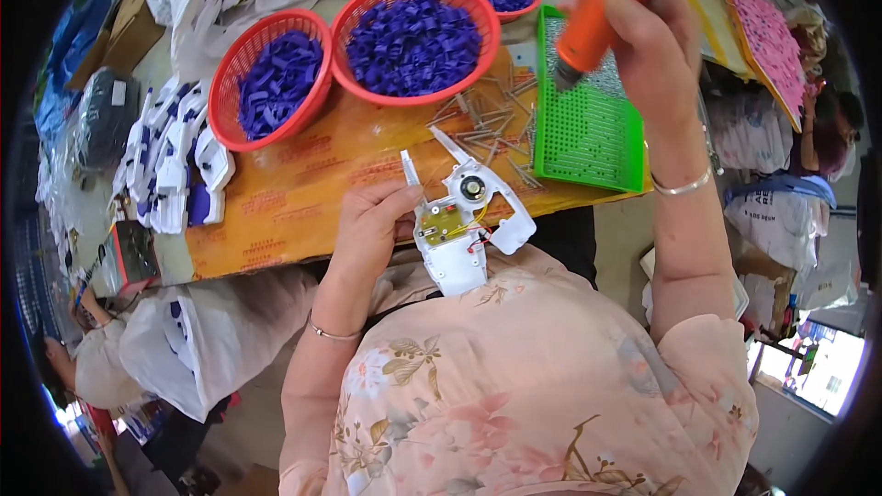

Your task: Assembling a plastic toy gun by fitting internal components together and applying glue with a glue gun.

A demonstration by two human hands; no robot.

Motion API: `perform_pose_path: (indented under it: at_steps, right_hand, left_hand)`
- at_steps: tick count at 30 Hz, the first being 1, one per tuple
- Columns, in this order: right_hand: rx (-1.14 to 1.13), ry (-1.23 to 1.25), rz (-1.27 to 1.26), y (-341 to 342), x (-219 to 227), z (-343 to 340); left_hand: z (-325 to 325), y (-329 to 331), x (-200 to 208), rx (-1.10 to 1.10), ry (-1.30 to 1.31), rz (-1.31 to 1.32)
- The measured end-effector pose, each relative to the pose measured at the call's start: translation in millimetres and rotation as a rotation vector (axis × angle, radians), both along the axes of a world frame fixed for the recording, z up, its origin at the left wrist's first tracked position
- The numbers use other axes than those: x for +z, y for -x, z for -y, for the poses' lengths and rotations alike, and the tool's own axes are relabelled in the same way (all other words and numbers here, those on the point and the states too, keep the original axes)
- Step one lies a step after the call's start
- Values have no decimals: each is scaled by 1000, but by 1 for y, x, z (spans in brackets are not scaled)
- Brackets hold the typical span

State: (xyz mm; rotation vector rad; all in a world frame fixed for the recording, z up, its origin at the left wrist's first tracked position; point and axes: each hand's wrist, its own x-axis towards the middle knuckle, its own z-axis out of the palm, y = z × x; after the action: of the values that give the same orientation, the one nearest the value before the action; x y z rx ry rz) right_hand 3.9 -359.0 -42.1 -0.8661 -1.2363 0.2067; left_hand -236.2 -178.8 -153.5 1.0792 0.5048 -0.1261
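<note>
At the near edge of an orange-sheeted worktop (285, 207), the left hand (366, 230) pinches an opened white plastic shell (459, 262) with a green circuit board (443, 225), fingers closed on its left edge. The right hand (654, 46) has its fingers wrapped around a blurred orange driver (602, 14), tip over a green perforated tray (588, 138). Beyond, red baskets (415, 98) hold purple pieces (413, 46).

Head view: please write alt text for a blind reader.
A person's left hand holds an opened white device, circuit board exposed; the right hand grips an orange tool near a green tray. Red baskets hold blue-purple pieces.
</note>
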Motion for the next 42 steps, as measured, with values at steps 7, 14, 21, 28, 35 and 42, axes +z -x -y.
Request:
perform_pose_path:
  at_steps: [7,14,21,28,35,42]
  right_hand:
    - [123,227,-207,55,18,29]
    - [-175,320,-235,67,11,29]
    - [26,219,-303,65,10,32]
    - [-605,273,-295,75,-9,41]
    - [-735,144,-357,67,-31,48]
    - [-816,189,-377,68,-33,55]
  left_hand:
    - [-1,3,9,30,68,9]
    - [-1,3,9,-2,44,33]
    - [1,3,9,2,-2,21]
    - [-2,1,7,-24,-73,-31]
    - [-1,5,7,38,-75,-11]
    - [-2,4,3,40,-61,32]
